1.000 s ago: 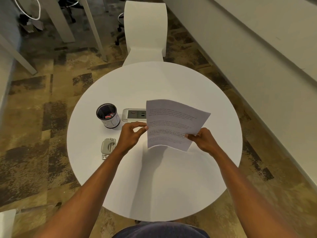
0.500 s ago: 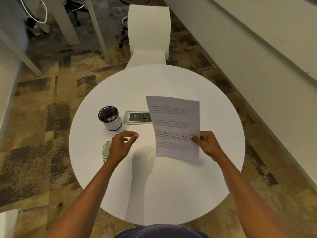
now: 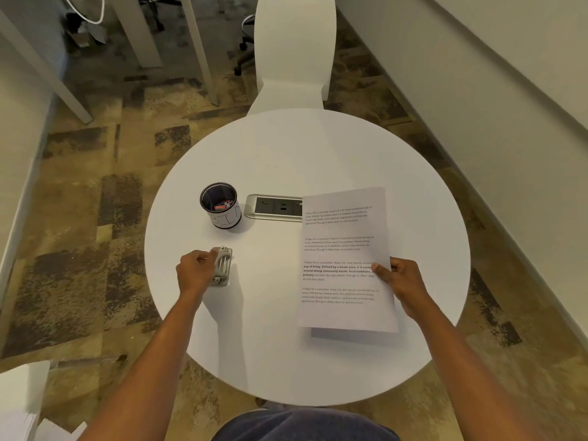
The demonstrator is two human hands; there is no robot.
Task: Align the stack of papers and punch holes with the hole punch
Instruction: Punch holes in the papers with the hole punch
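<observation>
The stack of white printed paper sheets (image 3: 345,259) sits right of frame centre, low over the round white table (image 3: 286,154). A shadow strip shows under the near edge, so that edge looks lifted, not flat. The far left corner overlaps the silver recessed power outlet panel (image 3: 273,207).

Right hand (image 3: 402,283): pinches the stack's right edge, thumb on top, fingers underneath (hidden).

Left hand (image 3: 194,271): fingers curled over the left side of the small grey metal hole punch (image 3: 222,266), left of centre. Contact is evident; whether the grip is fully closed, cannot tell.

The black mesh pen cup w/ white label (image 3: 220,205) stands above the punch in frame, apart from it.

Handling, judged:
- Paper: light, floppy, sheets slide over each other. A one-edge pinch lets the free side droop and the stack fan out. Hold near mid-edge w/ firm thumb pressure; square the edges before feeding. Stack thickness not readable.
- Punch: rigid metal, probably dense for its size, smooth top. Grasp across the body, thumb one side and fingers opp. side, clear of the lever end. Slot orientation not discernible.
- Approx. status: alignment looks done or nearly so; punching not yet begun.
</observation>
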